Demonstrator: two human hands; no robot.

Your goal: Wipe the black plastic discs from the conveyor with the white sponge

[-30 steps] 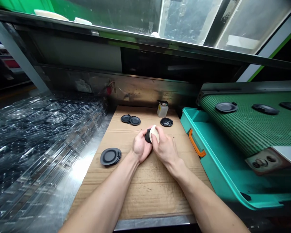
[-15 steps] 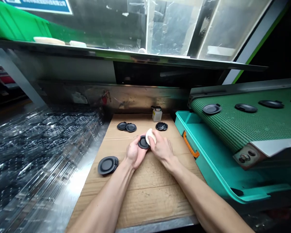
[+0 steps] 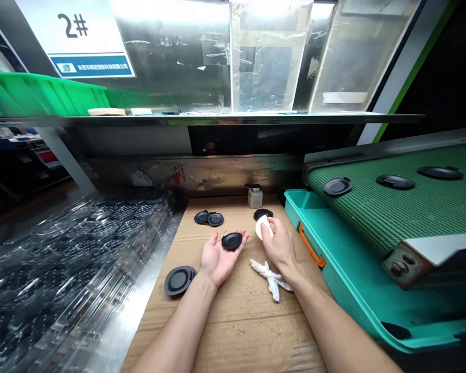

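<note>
My left hand (image 3: 217, 259) lies palm up over the cardboard sheet (image 3: 233, 321), fingers spread, with a black round lid (image 3: 232, 240) resting on its fingertips. My right hand (image 3: 280, 245) is just to the right, fingers closed on a white pad (image 3: 261, 226). A crumpled white cloth (image 3: 271, 277) lies on the cardboard below that wrist. More black lids lie on the cardboard: a stack (image 3: 178, 280) at the left, a pair (image 3: 208, 218) at the back, one (image 3: 263, 213) near a small white bottle (image 3: 255, 196).
A teal crate (image 3: 334, 269) with an orange handle stands at the right, under a green conveyor belt (image 3: 404, 207) carrying several black lids. Clear plastic trays (image 3: 62, 259) are piled at the left. A metal shelf (image 3: 217, 120) runs overhead.
My hands have come apart: the right hand lifted the white pad off the lid, the left hand opened flat with the lid on it. The white cloth now shows. The view tilted up.
</note>
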